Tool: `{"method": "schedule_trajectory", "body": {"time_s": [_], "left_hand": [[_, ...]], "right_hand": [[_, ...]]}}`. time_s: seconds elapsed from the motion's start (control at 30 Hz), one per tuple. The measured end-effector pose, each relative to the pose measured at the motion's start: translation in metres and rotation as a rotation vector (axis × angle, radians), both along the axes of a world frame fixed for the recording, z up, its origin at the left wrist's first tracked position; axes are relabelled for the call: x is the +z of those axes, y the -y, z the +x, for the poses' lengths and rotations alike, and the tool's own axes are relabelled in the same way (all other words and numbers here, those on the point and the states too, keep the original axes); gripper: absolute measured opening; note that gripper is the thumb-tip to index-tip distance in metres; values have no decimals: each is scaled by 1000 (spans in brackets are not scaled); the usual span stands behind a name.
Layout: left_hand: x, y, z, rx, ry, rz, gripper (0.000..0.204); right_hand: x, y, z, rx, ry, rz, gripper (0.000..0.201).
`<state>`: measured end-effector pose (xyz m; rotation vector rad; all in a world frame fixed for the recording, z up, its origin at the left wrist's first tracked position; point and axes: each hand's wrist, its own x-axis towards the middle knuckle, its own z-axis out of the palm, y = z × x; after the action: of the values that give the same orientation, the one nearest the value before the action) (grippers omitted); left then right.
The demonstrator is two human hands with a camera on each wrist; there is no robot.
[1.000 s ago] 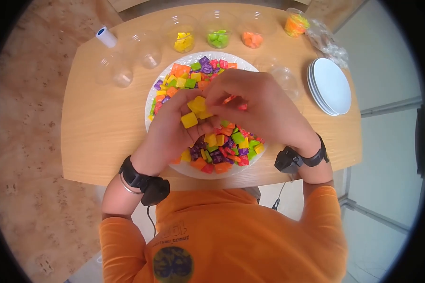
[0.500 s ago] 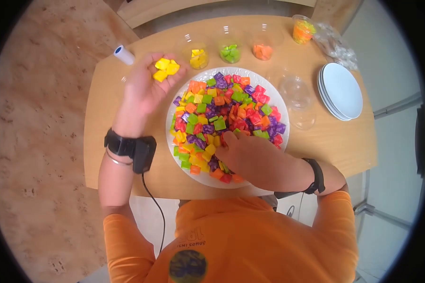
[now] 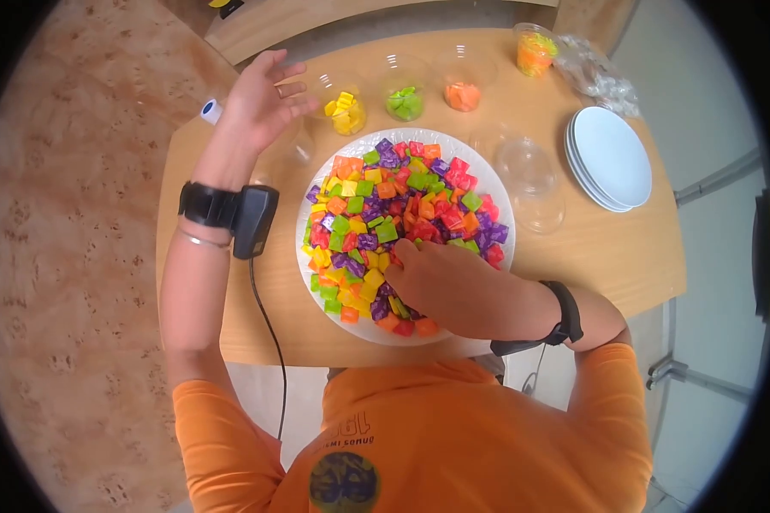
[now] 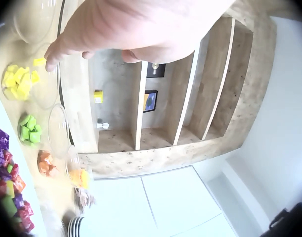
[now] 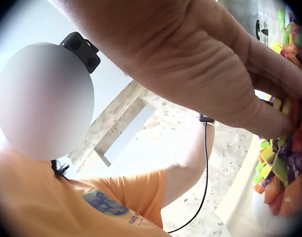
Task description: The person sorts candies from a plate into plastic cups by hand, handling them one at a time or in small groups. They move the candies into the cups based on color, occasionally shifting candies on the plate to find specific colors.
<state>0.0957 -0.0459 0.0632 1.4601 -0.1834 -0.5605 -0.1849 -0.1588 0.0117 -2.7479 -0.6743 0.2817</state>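
Observation:
My left hand (image 3: 269, 98) is at the back left with its fingers spread and the palm bare. Beside its fingertips stands a clear plastic cup with yellow wrapped candies (image 3: 344, 115). In the left wrist view, one yellow candy (image 4: 39, 62) shows right at the fingertips, above the others. My right hand (image 3: 449, 282) reaches into the mixed candies (image 3: 385, 231) heaped on a large white plate (image 3: 498, 192). In the right wrist view its thumb and fingers stand apart among the candies, with the tips partly hidden.
Cups with green candies (image 3: 405, 104) and orange candies (image 3: 463, 97) stand behind the plate. Clear cups (image 3: 526, 167) and stacked white saucers (image 3: 612, 158) are on the right. A filled cup (image 3: 536, 56), a plastic bag (image 3: 599, 73) and a white roll (image 3: 211, 111) lie near the edges.
My left hand has gone from the plate to the yellow cup and let go of its yellow candies. My right hand has left the left palm and gone down into the heap.

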Motion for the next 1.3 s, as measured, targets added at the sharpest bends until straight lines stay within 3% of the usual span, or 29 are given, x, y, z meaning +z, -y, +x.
{"method": "schedule_trajectory", "body": {"time_s": [0.13,0.2,0.23,0.3,0.33,0.4,0.53,0.6,0.7,0.83,0.93,1.0,1.1,1.3], "left_hand": [[-11,-31,-31,-157,-11,-63,43],[-12,-51,-68,-362,320,117,36],[-18,-61,-83,-365,301,119,36],[-23,-81,-109,-547,341,369,28],[-30,-88,-126,-529,298,329,21],[-35,-94,-151,-585,514,570,23],[-45,-100,-177,-661,663,684,34],[-53,-102,-181,-678,1055,796,49],[-53,-97,-183,-678,1053,864,64],[-60,-87,-187,-621,1097,921,64],[-60,-85,-186,-610,1132,912,56],[-59,-87,-184,-734,1013,984,51],[-60,-94,-181,-780,1025,945,49],[-64,-95,-180,-798,931,893,41]], "right_hand": [[-10,6,1,-11,17,88,29],[-11,20,16,-19,-69,224,26],[-12,28,23,-21,-87,230,26],[-12,40,34,-25,-138,403,21],[-12,41,35,-24,-144,405,21],[-10,45,36,-72,-150,409,23],[5,49,38,-138,-178,432,26],[11,48,39,-256,-153,610,21],[0,40,42,-261,-162,657,21],[-12,30,41,-225,-154,565,22],[-14,27,42,-206,-95,570,23],[-15,29,40,-266,-74,529,20],[-10,33,42,-276,-57,530,20],[-8,27,41,-222,-152,533,20]]}}
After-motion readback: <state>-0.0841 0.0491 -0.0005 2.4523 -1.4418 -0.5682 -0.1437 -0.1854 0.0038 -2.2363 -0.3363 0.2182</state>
